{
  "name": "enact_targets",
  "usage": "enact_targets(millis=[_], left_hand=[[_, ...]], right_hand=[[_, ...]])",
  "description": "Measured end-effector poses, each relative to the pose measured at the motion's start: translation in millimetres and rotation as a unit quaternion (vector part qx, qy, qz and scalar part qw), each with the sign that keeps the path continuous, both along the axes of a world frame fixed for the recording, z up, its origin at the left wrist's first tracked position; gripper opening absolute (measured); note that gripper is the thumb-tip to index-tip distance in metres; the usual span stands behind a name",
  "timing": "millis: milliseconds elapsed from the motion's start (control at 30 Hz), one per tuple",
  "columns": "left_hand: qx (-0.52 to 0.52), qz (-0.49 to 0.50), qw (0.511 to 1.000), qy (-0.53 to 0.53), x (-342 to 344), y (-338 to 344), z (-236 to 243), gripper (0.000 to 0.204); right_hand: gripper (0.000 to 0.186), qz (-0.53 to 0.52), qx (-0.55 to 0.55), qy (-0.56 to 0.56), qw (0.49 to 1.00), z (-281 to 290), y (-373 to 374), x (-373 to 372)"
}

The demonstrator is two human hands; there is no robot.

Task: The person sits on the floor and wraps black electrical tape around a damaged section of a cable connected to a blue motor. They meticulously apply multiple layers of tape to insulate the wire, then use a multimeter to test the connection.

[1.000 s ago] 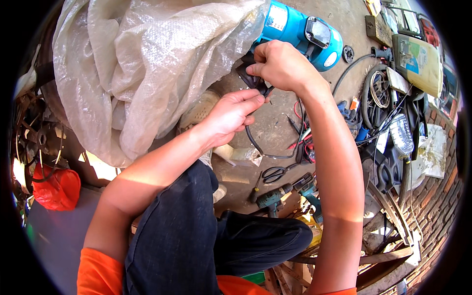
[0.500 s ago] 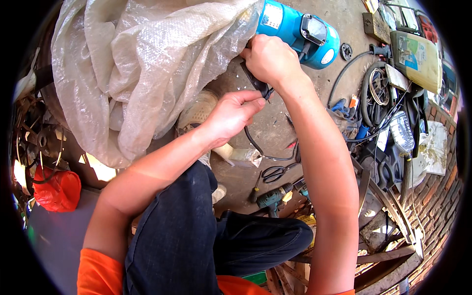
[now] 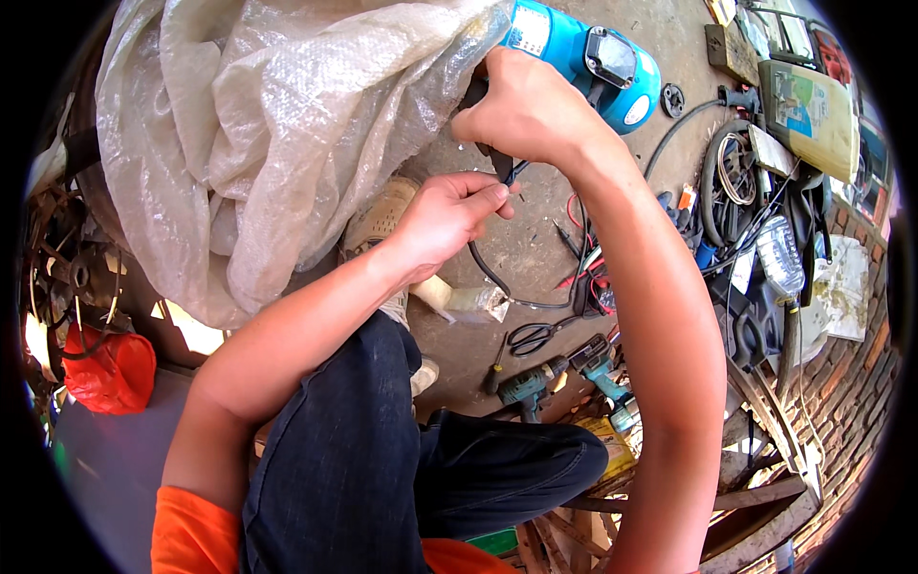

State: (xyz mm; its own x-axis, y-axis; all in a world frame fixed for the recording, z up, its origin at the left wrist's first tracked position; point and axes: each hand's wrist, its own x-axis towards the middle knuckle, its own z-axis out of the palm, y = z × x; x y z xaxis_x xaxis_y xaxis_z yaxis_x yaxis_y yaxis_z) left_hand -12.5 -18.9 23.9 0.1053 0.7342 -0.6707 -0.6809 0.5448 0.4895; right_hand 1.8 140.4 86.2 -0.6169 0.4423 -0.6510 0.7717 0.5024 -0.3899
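1 whitish plastic sheet (image 3: 287, 143), upper left, overlapping 1 blue machine (image 3: 559, 43), top centre; right hand (image 3: 526, 110) arched before it, knuckles up, grip indiscernible; 1 dark cable (image 3: 516, 173), upper centre, pinched in left hand (image 3: 449, 218).

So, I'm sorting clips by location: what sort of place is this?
Likely a cluttered repair workshop or work yard, judging by the blue motor-like machine, the teal power drill and the pale plastic jerrycan.

Bright orange short-sleeved fabric top (image 3: 196, 526), dark navy denim-like trousers (image 3: 335, 450) with stitched seams, beige perforated closed shoe (image 3: 384, 215)
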Motion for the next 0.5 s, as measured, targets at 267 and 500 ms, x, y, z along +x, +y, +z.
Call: enact_targets(millis=[267,500], left_hand=[[0.068,-0.106,0.979,0.161,-22.6,5.9,-10.2,0.018],[0.021,-0.135,0.99,0.032,-21.6,16.1,4.4,0.02]], right_hand=[[0.044,-0.131,-0.006,0.138,0.982,58.1,-24.1,75.9],[0.039,-0.052,0.135,0.115,0.983,30.0,-59.6,176.1]])
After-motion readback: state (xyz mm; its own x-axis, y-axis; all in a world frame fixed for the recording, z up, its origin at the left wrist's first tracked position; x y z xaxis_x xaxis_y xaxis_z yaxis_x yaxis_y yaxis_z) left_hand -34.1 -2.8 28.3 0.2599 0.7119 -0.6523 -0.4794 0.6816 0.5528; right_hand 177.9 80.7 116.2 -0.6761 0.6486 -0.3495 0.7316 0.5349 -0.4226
